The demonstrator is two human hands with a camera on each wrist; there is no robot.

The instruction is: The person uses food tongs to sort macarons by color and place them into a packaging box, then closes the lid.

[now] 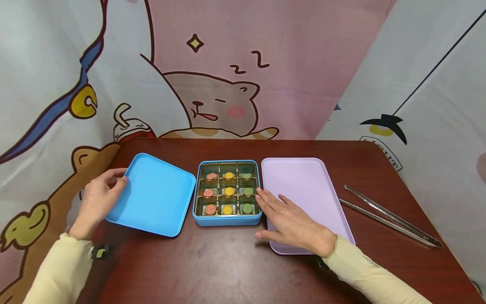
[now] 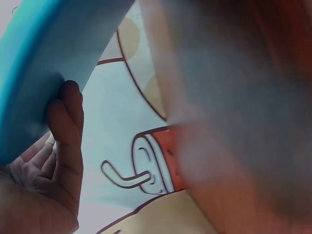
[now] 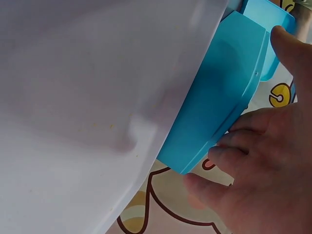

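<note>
My left hand (image 1: 99, 194) pinches the left edge of a light-blue square lid (image 1: 155, 196), thumb on top and fingers beneath; the left wrist view shows the fingers (image 2: 66, 122) against its underside. To the right of the lid stands a blue box (image 1: 228, 221). Inside it sits a gold compartment tray (image 1: 219, 183) with one small round cookie per compartment: a pink column (image 1: 210, 209), a yellow column (image 1: 229, 191) and a green column (image 1: 247, 208). My right hand (image 1: 290, 223) extends over a lilac tray, its straight fingertips touching the box's right side.
The lilac tray (image 1: 300, 179) lies right of the box, with tiny crumbs visible on it in the right wrist view. Farther right, metal tongs (image 1: 395, 219) rest spread on the brown table (image 1: 228, 270). A cartoon-printed curtain (image 1: 303, 63) hangs behind the table.
</note>
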